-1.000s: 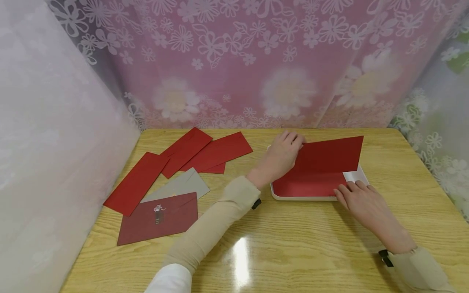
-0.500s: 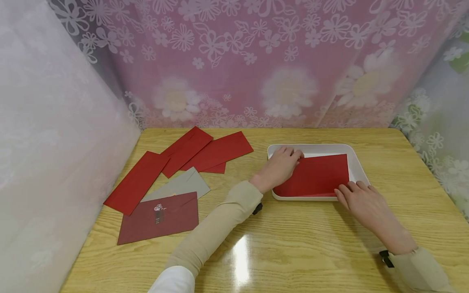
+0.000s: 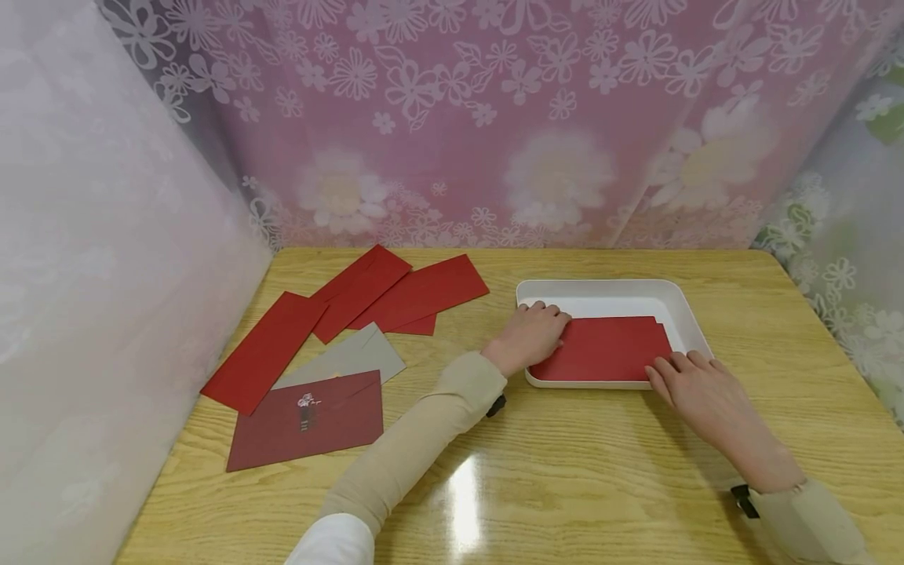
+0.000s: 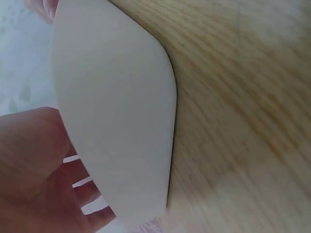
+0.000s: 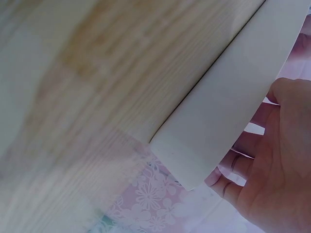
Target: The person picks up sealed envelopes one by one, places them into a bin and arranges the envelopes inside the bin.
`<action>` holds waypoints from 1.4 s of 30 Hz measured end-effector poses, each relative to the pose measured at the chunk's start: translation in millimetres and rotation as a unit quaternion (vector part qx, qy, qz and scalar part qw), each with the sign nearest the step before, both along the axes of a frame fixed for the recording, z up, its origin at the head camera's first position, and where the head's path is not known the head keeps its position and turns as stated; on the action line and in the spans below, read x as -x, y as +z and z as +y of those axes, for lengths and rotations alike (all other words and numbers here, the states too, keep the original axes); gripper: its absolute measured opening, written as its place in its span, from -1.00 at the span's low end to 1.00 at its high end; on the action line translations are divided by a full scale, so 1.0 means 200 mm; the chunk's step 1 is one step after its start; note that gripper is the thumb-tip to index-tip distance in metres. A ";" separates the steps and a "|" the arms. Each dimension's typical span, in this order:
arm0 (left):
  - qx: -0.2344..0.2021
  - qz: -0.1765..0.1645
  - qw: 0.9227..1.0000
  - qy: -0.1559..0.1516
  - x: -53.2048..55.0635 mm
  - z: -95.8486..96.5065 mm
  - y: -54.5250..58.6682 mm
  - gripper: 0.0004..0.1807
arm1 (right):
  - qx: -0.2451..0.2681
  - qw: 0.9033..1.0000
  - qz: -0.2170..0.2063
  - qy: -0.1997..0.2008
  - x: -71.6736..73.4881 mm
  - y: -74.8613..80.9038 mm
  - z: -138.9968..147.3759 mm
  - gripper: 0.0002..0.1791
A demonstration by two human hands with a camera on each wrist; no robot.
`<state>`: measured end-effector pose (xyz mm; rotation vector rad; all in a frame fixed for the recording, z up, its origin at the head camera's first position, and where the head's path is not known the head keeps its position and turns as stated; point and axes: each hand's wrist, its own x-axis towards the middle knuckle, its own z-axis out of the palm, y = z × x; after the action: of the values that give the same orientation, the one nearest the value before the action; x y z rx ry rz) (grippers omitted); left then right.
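Note:
In the head view, red envelopes [image 3: 614, 349] lie flat in a white tray [image 3: 607, 288], one almost over the other, with a small step at the right end. My left hand [image 3: 530, 336] rests on their left end, fingers reaching over the tray's left side. At the tray's front right corner, my right hand [image 3: 706, 388] touches the envelopes' right edge and the rim. Both wrist views show extended fingers behind the tray wall [image 4: 114, 107]; their tips are partly hidden there.
Several red envelopes [image 3: 261, 353] overlap on the wooden table [image 3: 565, 471] at left. A grey envelope [image 3: 367, 357] and a dark red envelope [image 3: 311, 424] with a white print lie before them. A flowered curtain [image 3: 452, 157] stands behind the table.
The upper red envelope, raised upright a second ago, has tipped down flat into the tray. My left hand has come down and nearer with it. The right hand stays almost still.

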<state>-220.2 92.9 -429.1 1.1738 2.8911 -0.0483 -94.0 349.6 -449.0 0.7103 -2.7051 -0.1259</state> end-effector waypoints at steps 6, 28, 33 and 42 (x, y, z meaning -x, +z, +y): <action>-0.047 0.027 0.998 0.026 0.01 -0.04 0.03 -0.63 | 0.005 1.000 0.008 0.002 0.00 0.00 0.00 -0.67; -0.206 0.253 0.945 0.006 -0.01 -0.38 0.14 -0.81 | 0.011 1.000 -0.009 -0.023 0.00 0.00 -0.01 -0.81; -0.221 0.230 0.947 0.038 -0.01 -0.56 0.17 -0.81 | 0.024 1.000 0.011 -0.011 0.01 -0.01 -0.02 -0.28; -0.247 0.222 0.938 0.098 -0.01 -0.89 0.22 -0.83 | 0.029 0.999 0.028 -0.007 0.02 -0.01 -0.02 -0.06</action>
<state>-217.9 -85.1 -385.1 1.0167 3.5462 0.5126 -97.4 344.6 -451.5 0.6625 -2.6493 -0.0694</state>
